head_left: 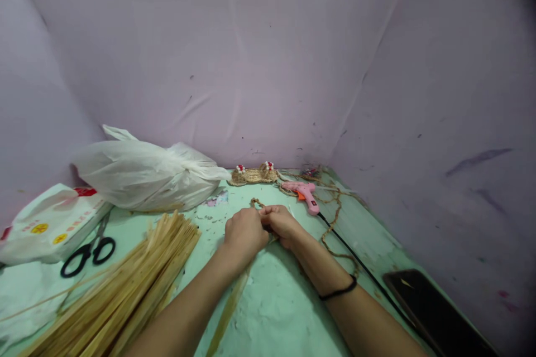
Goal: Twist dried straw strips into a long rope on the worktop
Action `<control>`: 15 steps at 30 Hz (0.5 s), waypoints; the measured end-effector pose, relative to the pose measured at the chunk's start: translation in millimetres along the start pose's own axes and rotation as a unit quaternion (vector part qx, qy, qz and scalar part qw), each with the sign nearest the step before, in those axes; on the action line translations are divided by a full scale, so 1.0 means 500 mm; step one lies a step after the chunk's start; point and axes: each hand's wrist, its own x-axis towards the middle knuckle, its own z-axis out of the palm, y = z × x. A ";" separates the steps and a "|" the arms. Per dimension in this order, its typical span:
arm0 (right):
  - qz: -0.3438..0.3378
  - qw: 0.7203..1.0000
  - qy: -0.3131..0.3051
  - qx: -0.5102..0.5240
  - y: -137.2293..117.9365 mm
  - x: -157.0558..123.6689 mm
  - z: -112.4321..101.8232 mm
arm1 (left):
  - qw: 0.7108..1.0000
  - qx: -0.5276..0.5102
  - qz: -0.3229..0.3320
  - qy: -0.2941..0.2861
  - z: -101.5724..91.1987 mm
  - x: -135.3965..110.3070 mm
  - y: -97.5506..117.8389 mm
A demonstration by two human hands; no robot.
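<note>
My left hand (247, 234) and my right hand (282, 224) meet over the table, fingers closed and pinched together. A short curved piece of braided straw cord (256, 201) sticks out beyond my fingertips; most of what they grip is hidden. From under my left hand a flat dried straw strip (228, 312) trails toward the near edge. More braid lies in loose loops to the right of my right hand, beside a pink glue gun (307, 194). Left of my left forearm rests a thick bundle of dried straw strips (138, 273).
Black-handled scissors (94, 248) lie at left, near a white printed packet (58, 226) and a tied white plastic bag (146, 173). A woven straw piece with red-and-white beads (255, 174) sits against the back wall. The glue gun's black cable (355, 256) runs past a dark phone (435, 312).
</note>
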 end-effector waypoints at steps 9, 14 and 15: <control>0.039 0.998 -0.044 0.008 -0.017 -0.001 -0.010 | 0.975 -0.193 -0.112 -0.008 -0.083 0.042 -0.010; 0.049 0.998 -0.046 -0.014 -0.026 -0.008 -0.009 | 0.947 -0.247 -0.133 -0.155 -0.044 0.058 -0.030; 0.040 0.998 -0.044 -0.033 -0.026 -0.008 -0.008 | 0.949 -0.239 -0.139 -0.154 -0.040 0.060 -0.033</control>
